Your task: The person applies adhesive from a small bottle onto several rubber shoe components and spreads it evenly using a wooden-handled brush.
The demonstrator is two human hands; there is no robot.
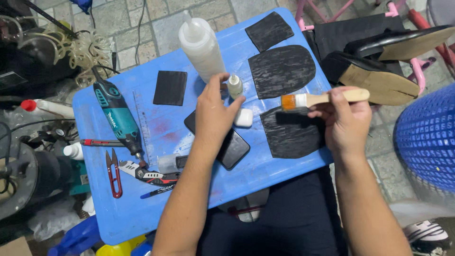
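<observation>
Left hand pinches a small white glue bottle near the middle of the blue table, thumb and fingers pressed together on its body, nozzle upright; a small white cap lies just beside the hand on the table. Right hand has its grip closed round the wooden handle of a flat paintbrush, orange bristles pointing left and held above a black rubber sole piece at the table's right edge. A second, half-round sole piece lies behind it, and a smaller black patch near the far right corner. A large squeeze bottle stands at the far edge, just behind the small one. Rotary tool, thread snips and a black rectangular rubber piece sit toward the left side, well apart from the hands. Two black shoes rest soles-up off the table's right side. Judgement: for a good coat, keep the bottle tilted only slightly so that little glue comes out, load the bristle tips rather than the ferrule, and spread in thin even strokes out to the sole piece's edges.
</observation>
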